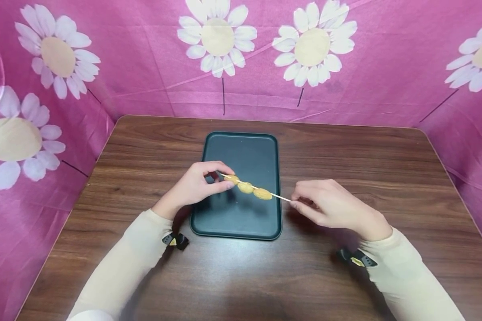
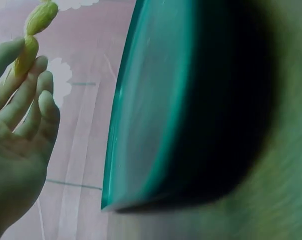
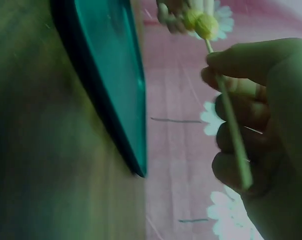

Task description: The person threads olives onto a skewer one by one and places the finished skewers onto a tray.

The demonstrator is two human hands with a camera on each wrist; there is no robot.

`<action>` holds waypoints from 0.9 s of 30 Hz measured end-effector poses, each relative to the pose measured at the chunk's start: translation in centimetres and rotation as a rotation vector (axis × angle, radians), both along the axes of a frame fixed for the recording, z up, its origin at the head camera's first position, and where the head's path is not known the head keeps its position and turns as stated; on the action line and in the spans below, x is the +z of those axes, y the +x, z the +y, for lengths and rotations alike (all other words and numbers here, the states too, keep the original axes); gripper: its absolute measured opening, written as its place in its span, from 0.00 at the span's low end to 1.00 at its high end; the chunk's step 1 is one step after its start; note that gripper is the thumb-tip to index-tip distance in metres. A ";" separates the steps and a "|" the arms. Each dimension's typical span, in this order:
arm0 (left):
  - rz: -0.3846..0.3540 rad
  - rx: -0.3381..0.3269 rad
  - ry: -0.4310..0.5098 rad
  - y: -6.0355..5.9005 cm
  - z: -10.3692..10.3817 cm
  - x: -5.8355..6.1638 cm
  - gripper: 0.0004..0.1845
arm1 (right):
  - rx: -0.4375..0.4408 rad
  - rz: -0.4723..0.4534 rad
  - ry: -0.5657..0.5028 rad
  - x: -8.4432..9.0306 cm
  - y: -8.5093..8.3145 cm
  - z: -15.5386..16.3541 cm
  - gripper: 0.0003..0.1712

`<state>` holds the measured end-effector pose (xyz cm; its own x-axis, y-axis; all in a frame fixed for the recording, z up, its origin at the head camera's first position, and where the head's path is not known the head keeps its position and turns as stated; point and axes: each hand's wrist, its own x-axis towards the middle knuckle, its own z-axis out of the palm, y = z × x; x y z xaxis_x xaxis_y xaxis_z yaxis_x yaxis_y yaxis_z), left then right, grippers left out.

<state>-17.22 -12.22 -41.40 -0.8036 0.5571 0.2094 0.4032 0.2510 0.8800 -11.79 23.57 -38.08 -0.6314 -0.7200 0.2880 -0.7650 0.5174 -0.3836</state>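
A thin wooden skewer [image 1: 281,197] carries three yellow oval pieces [image 1: 246,187] in a row, held slanting above the dark green tray [image 1: 241,223]. My left hand [image 1: 202,182] pinches the end piece [image 2: 26,56] between thumb and fingers, close to the skewer's far-left tip. Off the tray's right side, my right hand [image 1: 335,203] grips the bare end of the stick. In the right wrist view the stick [image 3: 235,127] runs past thumb and forefinger and along the curled fingers.
The rectangular tray lies flat on a brown wood-grain table [image 1: 144,147]. Pink cloth [image 1: 152,53] with large white flowers surrounds the table's back and sides. Each sleeve has a small black wrist device, such as the left one [image 1: 176,240].
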 end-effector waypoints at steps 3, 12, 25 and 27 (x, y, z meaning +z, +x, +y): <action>-0.056 0.026 -0.019 -0.9 -0.3 0.2 0.12 | -0.020 -0.109 -0.045 -0.7 0.5 -0.7 0.11; -0.090 0.245 -0.001 -1.8 -0.9 0.0 0.18 | -0.197 -0.254 -0.154 -2.4 1.0 -3.5 0.10; -0.147 0.202 -0.101 -1.2 -0.7 -0.6 0.17 | -0.552 -0.678 -0.251 -3.0 -1.0 -9.0 0.08; -0.160 0.195 -0.117 -1.1 -0.6 -0.6 0.17 | -0.559 -0.778 -0.293 -3.3 -1.4 -9.7 0.08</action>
<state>-18.34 -12.84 -41.97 -0.9158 0.4015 0.0147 0.1958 0.4142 0.8889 -13.18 13.88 -41.39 -0.9457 -0.2294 -0.2305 0.0768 0.5311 -0.8438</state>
